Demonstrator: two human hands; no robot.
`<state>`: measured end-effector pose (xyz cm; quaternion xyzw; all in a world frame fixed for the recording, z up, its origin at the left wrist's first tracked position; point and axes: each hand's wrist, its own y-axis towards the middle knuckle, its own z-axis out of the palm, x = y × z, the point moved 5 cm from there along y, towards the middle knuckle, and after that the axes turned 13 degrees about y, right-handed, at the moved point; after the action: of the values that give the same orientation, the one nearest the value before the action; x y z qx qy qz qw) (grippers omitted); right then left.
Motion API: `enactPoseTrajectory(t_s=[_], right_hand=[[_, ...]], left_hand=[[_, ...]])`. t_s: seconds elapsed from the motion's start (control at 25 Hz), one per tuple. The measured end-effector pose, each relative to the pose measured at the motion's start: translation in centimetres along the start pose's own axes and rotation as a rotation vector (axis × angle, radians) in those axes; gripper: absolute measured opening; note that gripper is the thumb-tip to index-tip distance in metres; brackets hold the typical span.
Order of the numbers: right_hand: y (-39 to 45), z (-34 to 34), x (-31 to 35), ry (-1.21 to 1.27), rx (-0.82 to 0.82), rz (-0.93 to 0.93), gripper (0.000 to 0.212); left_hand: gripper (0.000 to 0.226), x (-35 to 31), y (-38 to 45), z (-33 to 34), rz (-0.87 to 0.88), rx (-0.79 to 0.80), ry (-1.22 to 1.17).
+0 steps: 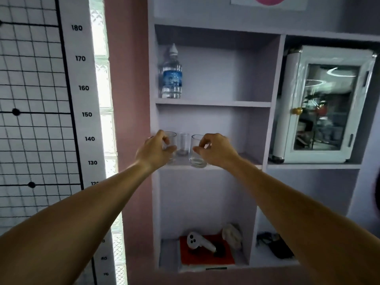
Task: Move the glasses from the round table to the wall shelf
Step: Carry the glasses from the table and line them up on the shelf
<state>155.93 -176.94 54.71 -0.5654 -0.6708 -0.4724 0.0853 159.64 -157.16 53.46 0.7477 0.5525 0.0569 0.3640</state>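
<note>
Three clear glasses are at the middle board of the pale lilac wall shelf point(236, 166). My left hand point(155, 149) grips the left glass point(171, 140) at the shelf's left side. My right hand point(216, 150) holds the right glass point(196, 153) by its rim and side, its base at the shelf's front edge. A third glass point(183, 144) stands free between them, further back. The round table is out of view.
A water bottle point(171, 76) stands on the board above. Below lie a white controller point(200, 242) on a red pad and a crumpled cloth point(232, 233). A small white glass-door cabinet point(327, 103) sits in the right compartment. A height chart point(86, 114) hangs at left.
</note>
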Motion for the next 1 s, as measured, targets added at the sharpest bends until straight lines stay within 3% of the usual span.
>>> enactPoseTrajectory(t_s=[0.2,0.68,0.84,1.0], right_hand=[[4.4,1.7,-3.0,0.026,0.1,-0.042,0.014],[7.8,4.2,-5.3,0.132,0.168,-0.102,0.008],[8.3,5.0,-5.7,0.217,0.182,-0.079,0.027],[8.6,5.2,-5.9,0.272,0.194,-0.07,0.048]], left_hand=[[0.027,-0.2,2.5,2.4,-0.037,-0.007,0.115],[0.03,-0.7,4.2,4.3,-0.072,-0.023,0.337],[0.052,-1.5,3.8,3.7,-0.033,-0.065,0.46],[0.054,-1.7,4.0,3.4,0.009,-0.124,0.544]])
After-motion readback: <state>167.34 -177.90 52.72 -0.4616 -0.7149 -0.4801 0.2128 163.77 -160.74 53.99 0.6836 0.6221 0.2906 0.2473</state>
